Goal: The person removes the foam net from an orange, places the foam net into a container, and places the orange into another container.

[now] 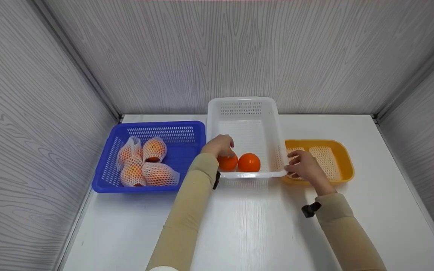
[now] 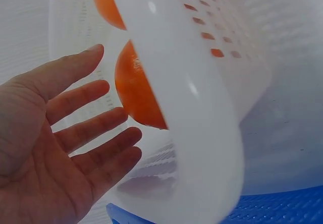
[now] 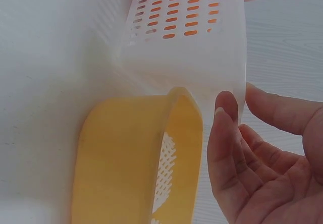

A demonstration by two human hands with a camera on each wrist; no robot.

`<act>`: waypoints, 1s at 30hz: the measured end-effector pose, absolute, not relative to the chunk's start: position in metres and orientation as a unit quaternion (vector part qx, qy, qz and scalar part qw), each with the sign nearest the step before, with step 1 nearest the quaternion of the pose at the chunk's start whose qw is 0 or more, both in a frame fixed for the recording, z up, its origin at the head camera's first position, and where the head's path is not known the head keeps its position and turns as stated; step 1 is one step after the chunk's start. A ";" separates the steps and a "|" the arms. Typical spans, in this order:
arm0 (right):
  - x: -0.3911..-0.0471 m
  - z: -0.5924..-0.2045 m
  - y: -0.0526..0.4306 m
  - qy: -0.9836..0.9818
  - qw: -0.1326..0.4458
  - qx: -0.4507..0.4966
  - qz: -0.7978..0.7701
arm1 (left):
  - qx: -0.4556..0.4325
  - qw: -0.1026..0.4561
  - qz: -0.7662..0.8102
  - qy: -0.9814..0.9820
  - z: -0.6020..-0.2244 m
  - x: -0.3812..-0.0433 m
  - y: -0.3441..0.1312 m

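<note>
Two bare oranges sit at the near end of a white basket (image 1: 242, 175). My left hand (image 1: 220, 146) reaches over its left side, above the left orange (image 1: 227, 163). In the left wrist view the fingers of that hand (image 2: 65, 133) are spread and nearly straight, with fingertips right at an orange (image 2: 139, 93). The right orange (image 1: 249, 162) lies beside it. At the near right corner of the basket my right hand (image 1: 304, 165) pinches the rim. The right wrist view shows the thumb (image 3: 277, 110) and fingers on either side of that rim.
On the left stands a blue basket (image 1: 187, 150) with several fruits in white foam nets (image 1: 131, 174). A yellow basket (image 1: 347, 165) stands right of the white one, holding white foam nets (image 1: 325, 162). Grey wood-grain walls (image 1: 247, 49) enclose the white table (image 1: 247, 226).
</note>
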State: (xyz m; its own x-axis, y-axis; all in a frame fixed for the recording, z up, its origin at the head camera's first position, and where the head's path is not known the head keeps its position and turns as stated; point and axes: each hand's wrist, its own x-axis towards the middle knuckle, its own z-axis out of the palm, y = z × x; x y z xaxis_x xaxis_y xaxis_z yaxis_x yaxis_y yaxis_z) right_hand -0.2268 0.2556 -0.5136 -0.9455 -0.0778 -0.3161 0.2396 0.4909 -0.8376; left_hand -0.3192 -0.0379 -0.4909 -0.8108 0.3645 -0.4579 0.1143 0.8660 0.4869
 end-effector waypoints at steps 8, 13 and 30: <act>-0.226 -0.515 0.255 0.853 0.157 0.045 -0.495 | 0.117 0.317 0.245 0.909 -0.489 -0.313 -0.043; -0.222 -0.515 0.256 0.866 0.150 0.034 -0.476 | 0.155 0.298 0.243 0.910 -0.487 -0.314 -0.048; -0.206 -0.500 0.234 0.907 0.060 -0.016 -0.416 | 0.172 0.142 0.253 0.941 -0.466 -0.300 -0.087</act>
